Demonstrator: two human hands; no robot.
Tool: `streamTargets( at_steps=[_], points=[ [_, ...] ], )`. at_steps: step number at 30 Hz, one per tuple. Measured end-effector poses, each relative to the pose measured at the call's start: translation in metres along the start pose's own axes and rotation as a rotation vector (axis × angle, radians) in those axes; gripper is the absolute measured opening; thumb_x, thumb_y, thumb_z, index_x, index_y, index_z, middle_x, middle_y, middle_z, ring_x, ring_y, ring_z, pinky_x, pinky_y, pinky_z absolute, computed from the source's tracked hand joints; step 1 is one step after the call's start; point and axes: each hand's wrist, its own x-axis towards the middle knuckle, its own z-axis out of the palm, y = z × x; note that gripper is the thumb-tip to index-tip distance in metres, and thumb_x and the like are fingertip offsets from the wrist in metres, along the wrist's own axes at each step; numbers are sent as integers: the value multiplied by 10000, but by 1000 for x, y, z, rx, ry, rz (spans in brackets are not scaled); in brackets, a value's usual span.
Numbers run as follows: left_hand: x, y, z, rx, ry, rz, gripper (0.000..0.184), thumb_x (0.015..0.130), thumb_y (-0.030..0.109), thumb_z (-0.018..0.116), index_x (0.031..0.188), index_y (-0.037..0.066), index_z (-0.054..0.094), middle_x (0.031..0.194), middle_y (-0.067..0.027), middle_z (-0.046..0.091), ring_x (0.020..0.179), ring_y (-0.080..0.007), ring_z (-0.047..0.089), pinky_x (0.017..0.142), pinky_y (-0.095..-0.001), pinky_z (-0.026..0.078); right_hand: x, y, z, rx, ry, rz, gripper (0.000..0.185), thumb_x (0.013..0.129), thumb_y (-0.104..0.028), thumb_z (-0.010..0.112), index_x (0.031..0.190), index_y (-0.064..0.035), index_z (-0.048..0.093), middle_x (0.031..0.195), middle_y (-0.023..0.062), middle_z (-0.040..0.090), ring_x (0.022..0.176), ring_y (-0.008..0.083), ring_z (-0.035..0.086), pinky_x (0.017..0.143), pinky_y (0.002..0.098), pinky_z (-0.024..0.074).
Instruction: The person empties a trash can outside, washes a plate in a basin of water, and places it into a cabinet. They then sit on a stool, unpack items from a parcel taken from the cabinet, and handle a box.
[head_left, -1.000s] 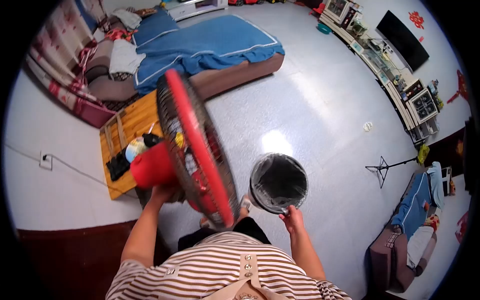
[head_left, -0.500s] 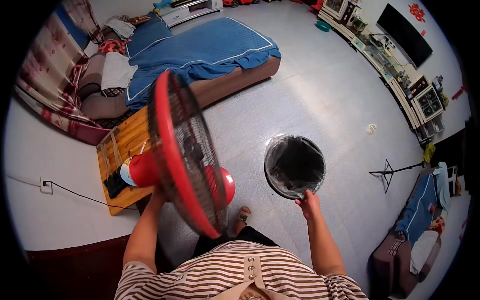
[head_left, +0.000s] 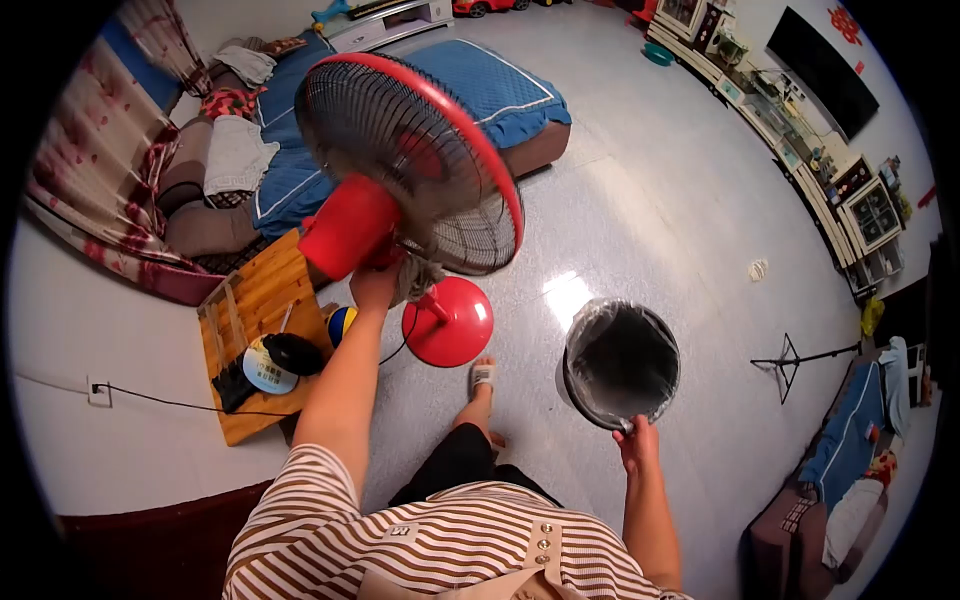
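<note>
A red pedestal fan [head_left: 350, 222] with a dark wire cage tilts in front of me on the left, its round base [head_left: 455, 335] low over or on the floor. My left hand [head_left: 375, 285] is closed around the fan's neck, just below the motor housing. A greyish cloth [head_left: 422, 278] is bunched there beside the fingers; whether the hand grips it too I cannot tell. On the right, my right hand [head_left: 638, 445] pinches the near rim of a dark trash can [head_left: 575, 385] lined with a clear plastic bag. The can's inside looks dark.
At left stands a wooden table [head_left: 230, 325] with a round hand fan [head_left: 268, 372] and black items. A ball [head_left: 341, 325] sits beside it. Behind is a sofa with a blue cover [head_left: 500, 85]. A tripod [head_left: 790, 362] stands right; a power cord [head_left: 180, 398] runs from the wall socket.
The fan has swung forward and away from me, its head now tilted and its base in view. The trash can and my right hand appear slightly lower and further right.
</note>
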Motion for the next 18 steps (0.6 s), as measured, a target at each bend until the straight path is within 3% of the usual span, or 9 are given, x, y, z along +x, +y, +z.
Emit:
streamTargets(
  at_steps=[2, 5, 9, 10, 11, 13, 16, 18],
  points=[
    [25, 4, 32, -106, -100, -424, 609, 661, 501, 769, 1064, 61, 645, 1021, -172, 674, 955, -357, 636, 823, -402, 497, 14, -2, -6, 25, 20, -6, 193, 820, -186, 567, 1003, -124, 565, 845, 15, 584, 713, 151, 567, 558, 307, 516],
    [50, -2, 56, -85, 15, -417, 662, 637, 529, 768, 1061, 37, 638, 1023, -200, 664, 980, -379, 623, 840, -425, 483, 33, -10, -9, 75, 58, -13, 175, 818, -183, 566, 982, -121, 562, 826, 22, 588, 712, 164, 576, 548, 322, 521],
    [68, -28, 64, -172, -61, -414, 639, 620, 482, 792, 1047, 31, 643, 1021, -227, 656, 975, -396, 614, 833, -433, 486, 54, -44, 13, 135, 100, 21, 159, 845, -193, 567, 987, -121, 566, 850, 25, 602, 695, 163, 583, 527, 297, 520],
    [71, -19, 54, -73, -169, -475, 615, 636, 475, 784, 1039, 31, 648, 983, -224, 664, 946, -393, 624, 813, -435, 490, 68, -46, 11, 127, 110, 30, 192, 861, -190, 549, 1035, -109, 560, 877, 33, 608, 716, 161, 596, 512, 280, 526],
    [75, -8, 44, -130, -119, -403, 602, 648, 477, 774, 1033, 30, 651, 947, -221, 670, 925, -386, 634, 794, -426, 497, 83, -48, 8, 120, 120, 40, 227, 876, -187, 530, 1083, -97, 554, 905, 41, 614, 738, 158, 610, 497, 263, 531],
    [66, -33, 45, -182, -270, -483, 583, 649, 435, 788, 1048, 33, 649, 986, -205, 670, 956, -359, 638, 811, -413, 496, 110, -60, 13, 94, 122, 105, 234, 890, -196, 523, 1097, -92, 547, 928, 42, 613, 744, 167, 610, 521, 284, 532],
    [63, -22, 34, -244, -184, -331, 512, 660, 297, 803, 1082, 52, 648, 1091, -154, 659, 1038, -289, 621, 878, -398, 480, 150, -91, 41, 99, 136, 88, 226, 890, -183, 513, 1093, -93, 547, 910, 37, 600, 763, 188, 605, 587, 346, 531],
    [70, -8, 26, -260, -227, -372, 500, 665, 290, 799, 1082, 56, 650, 1090, -148, 661, 1038, -286, 621, 885, -391, 478, 186, -112, 58, 46, 91, 98, 229, 890, -188, 517, 1099, -98, 547, 932, 39, 607, 769, 186, 602, 595, 351, 529]
  ],
)
